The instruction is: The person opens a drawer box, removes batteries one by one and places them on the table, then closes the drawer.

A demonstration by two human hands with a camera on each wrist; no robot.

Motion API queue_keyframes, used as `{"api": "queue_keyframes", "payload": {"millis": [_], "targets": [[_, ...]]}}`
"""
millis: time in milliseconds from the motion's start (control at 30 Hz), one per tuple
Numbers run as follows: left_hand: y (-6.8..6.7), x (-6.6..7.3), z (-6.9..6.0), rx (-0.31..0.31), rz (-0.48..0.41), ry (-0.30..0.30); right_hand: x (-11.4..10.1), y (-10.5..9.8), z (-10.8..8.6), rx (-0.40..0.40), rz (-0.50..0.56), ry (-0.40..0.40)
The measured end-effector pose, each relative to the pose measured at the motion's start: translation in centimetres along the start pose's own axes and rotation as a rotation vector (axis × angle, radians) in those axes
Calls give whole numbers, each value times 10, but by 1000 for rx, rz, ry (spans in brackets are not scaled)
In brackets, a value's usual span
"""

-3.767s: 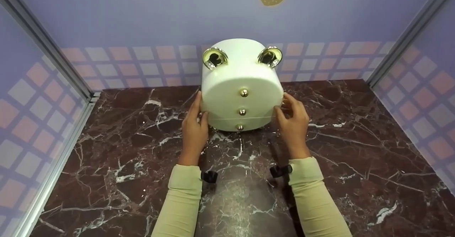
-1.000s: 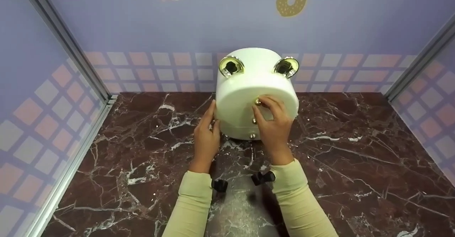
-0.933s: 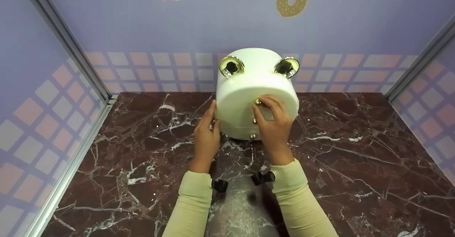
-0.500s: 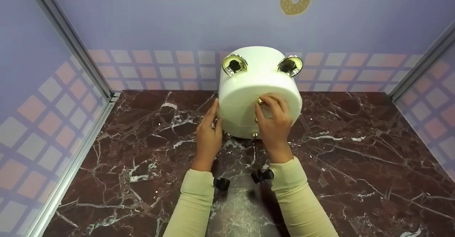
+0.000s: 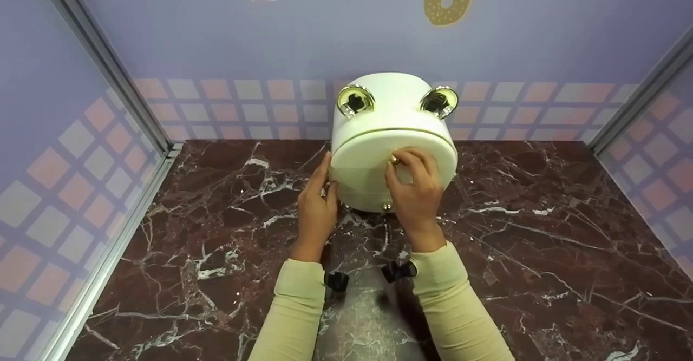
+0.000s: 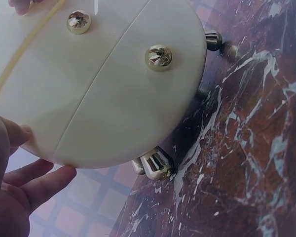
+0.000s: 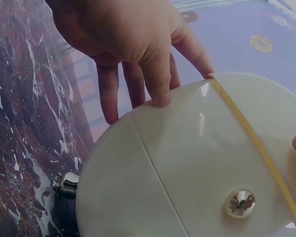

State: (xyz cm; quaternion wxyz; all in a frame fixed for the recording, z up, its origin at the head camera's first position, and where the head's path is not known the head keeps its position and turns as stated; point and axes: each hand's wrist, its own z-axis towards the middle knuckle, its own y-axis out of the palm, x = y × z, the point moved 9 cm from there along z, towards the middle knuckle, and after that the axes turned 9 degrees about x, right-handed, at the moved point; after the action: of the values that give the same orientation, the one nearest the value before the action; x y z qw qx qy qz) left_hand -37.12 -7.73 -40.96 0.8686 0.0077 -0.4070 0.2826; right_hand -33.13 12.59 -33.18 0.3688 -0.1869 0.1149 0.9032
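A white, round-fronted drawer box point(image 5: 357, 182) with two gold ear shapes stands at the back of the marble-patterned table. Thumb and fingers of my right hand point(image 5: 419, 193) pinch its top gold knob point(image 5: 394, 159). A thin gap runs along the top of the front, so the top drawer is slightly out. My left hand point(image 5: 316, 204) rests against the box's left side, fingers nearly straight, thumb at the front edge. The middle knob point(image 6: 79, 22) and bottom knob point(image 6: 158, 58) show in the left wrist view; the right hand covers the middle one in the head view.
Short gold feet point(image 6: 157, 164) hold the box above the dark marble-patterned table point(image 5: 216, 274). Close behind it rises a purple wall point(image 5: 216, 31) with a checkered band. Side panels point(image 5: 65, 161) with metal frames bound the table on both sides.
My right hand has left the box's right side and taken the top knob. Between half a second ago and now, the top drawer has come slightly forward, showing a gap. The left hand stays.
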Motion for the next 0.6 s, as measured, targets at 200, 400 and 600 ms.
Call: {"api": "queue_keyframes", "payload": {"millis": [200, 400, 600], "targets": [[0, -1, 1, 6, 9, 0, -5, -5, -1, 5, -7, -19], [-1, 0, 1, 16, 18, -1, -10, -10, -3, 4, -31, -44], [0, -2, 1, 9, 14, -22, -16, -14, -4, -3, -31, -58]]}}
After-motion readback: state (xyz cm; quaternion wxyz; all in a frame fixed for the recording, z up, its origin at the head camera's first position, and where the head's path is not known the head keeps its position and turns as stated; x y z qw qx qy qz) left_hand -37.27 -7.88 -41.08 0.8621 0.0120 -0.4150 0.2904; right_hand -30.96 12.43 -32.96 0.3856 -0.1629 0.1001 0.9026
